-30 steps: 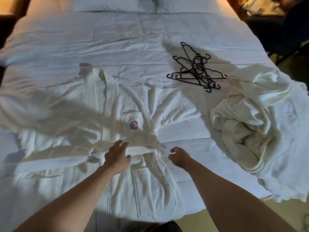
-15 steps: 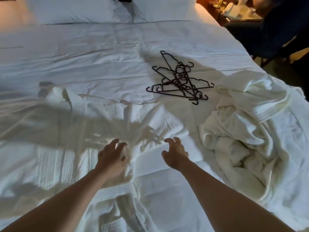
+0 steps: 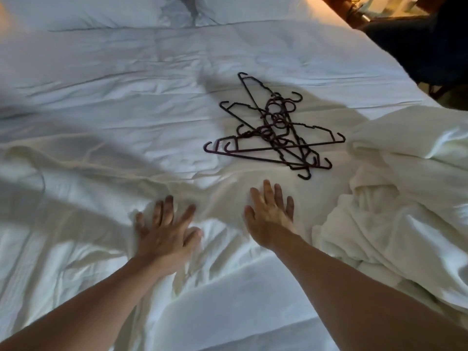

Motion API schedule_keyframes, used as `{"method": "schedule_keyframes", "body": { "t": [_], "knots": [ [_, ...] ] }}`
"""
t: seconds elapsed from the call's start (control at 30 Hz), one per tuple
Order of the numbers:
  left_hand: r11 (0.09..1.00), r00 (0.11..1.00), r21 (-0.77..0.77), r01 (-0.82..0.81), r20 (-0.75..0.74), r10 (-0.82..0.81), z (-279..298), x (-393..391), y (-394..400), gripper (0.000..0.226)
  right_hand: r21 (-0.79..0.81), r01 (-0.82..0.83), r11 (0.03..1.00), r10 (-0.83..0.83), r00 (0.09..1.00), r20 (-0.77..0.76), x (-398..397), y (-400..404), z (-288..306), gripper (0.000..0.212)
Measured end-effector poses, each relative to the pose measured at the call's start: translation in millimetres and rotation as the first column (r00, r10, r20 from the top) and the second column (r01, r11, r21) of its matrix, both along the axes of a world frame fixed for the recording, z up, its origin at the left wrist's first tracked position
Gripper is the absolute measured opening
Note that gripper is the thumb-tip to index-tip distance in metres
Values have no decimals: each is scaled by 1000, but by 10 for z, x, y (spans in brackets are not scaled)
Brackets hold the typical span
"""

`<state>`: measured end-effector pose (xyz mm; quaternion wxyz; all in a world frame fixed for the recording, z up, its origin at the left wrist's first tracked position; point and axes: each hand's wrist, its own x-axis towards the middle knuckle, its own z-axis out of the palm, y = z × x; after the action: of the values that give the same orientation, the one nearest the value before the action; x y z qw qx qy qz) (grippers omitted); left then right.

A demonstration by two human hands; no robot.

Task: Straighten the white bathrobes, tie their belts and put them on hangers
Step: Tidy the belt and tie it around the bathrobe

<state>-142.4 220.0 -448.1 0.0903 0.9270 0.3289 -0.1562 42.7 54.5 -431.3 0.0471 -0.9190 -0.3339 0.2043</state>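
Note:
A white bathrobe lies spread across the near left of the bed, blurred. My left hand lies flat on it with fingers spread. My right hand presses flat on the robe's right part, fingers straight, just below the hangers. A tangled pile of dark hangers rests on the sheet ahead of my right hand. A second white bathrobe is crumpled in a heap at the right edge of the bed.
The white bed sheet stretches away to two pillows at the top. A dark chair and a cluttered side table stand beyond the bed's right edge.
Both hands moved forward up the robe and flattened, fingers now straight. The view shifted forward, so the hangers sit closer and the robe's logo is out of sight.

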Motion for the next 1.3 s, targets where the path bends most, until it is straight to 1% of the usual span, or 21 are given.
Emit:
{"method": "schedule_keyframes", "body": {
  "t": [0.07, 0.2, 0.27, 0.37, 0.47, 0.53, 0.63, 0.73, 0.8, 0.87, 0.93, 0.97, 1.0, 1.07, 1.1, 1.13, 1.17, 1.23, 1.3],
  "knots": [
    [1000, 1000, -7, 9, 0, -9, -15, 159, 107, 69, 18, -22, 1000, 22, 1000, 15, 132, 46, -61, 57],
    [999, 999, -39, -11, 38, 12, -127, 547, 252, 73, 48, 3, 999, -6, 998, 69, 374, -82, -284, 67],
    [999, 997, -32, -3, 71, 5, -189, 698, 269, 79, 48, 8, 999, -14, 993, 118, 407, -251, -380, 70],
    [999, 993, 21, 35, 112, -37, -262, 872, 264, 82, 72, 82, 994, -92, 986, 141, 419, -410, -466, 70],
    [998, 977, 60, 25, 210, -37, -287, 1055, 235, 72, 99, 112, 989, -126, 980, 152, 438, -419, -543, 67],
    [999, 950, 48, 8, 311, -23, -281, 1190, 190, 56, 127, 130, 983, -152, 972, 177, 431, -412, -581, 66],
    [996, 895, 64, 56, 439, -78, -310, 1441, 108, 36, 129, 182, 975, -204, 961, 188, 417, -467, -672, 63],
    [992, 863, 105, 74, 492, -117, -333, 1668, 20, 30, 142, 262, 955, -287, 936, 202, 395, -587, -739, 63],
    [991, 853, 121, 51, 510, -106, -297, 1770, -23, 18, 154, 286, 946, -314, 926, 209, 387, -615, -773, 63],
    [991, 842, 134, 14, 533, -84, -183, 1890, -38, 25, 168, 302, 938, -333, 919, 211, 384, -590, -796, 63],
    [983, 819, 183, 31, 558, -130, -49, 2085, -23, 33, 160, 310, 937, -339, 917, 211, 392, -562, -815, 65],
    [977, 818, 201, 69, 549, -171, 6, 2204, -16, 36, 151, 314, 937, -341, 917, 208, 401, -553, -822, 66],
    [972, 834, 202, 124, 509, -212, 47, 2316, -8, 41, 150, 316, 937, -342, 917, 207, 404, -547, -831, 66],
    [961, 892, 152, 232, 360, -272, 101, 2522, -2, 47, 155, 318, 935, -344, 920, 189, 410, -537, -836, 66],
    [962, 918, 113, 249, 289, -272, 104, 2598, -4, 45, 151, 323, 934, -347, 921, 177, 405, -525, -833, 66],
    [965, 933, 90, 248, 247, -263, 96, 2651, -8, 40, 150, 329, 932, -352, 921, 165, 408, -520, -816, 66],
    [968, 939, 89, 235, 236, -250, 98, 2676, -11, 34, 156, 333, 930, -357, 921, 157, 407, -521, -809, 67],
    [966, 945, 145, 216, 218, -244, 126, 2675, -3, 24, 125, 319, 939, -334, 933, 132, 432, -520, -777, 68],
    [956, 951, 206, 207, 189, -246, 133, 2633, 19, 20, 63, 316, 946, -320, 946, 55, 457, -529, -708, 68]
  ]
}}
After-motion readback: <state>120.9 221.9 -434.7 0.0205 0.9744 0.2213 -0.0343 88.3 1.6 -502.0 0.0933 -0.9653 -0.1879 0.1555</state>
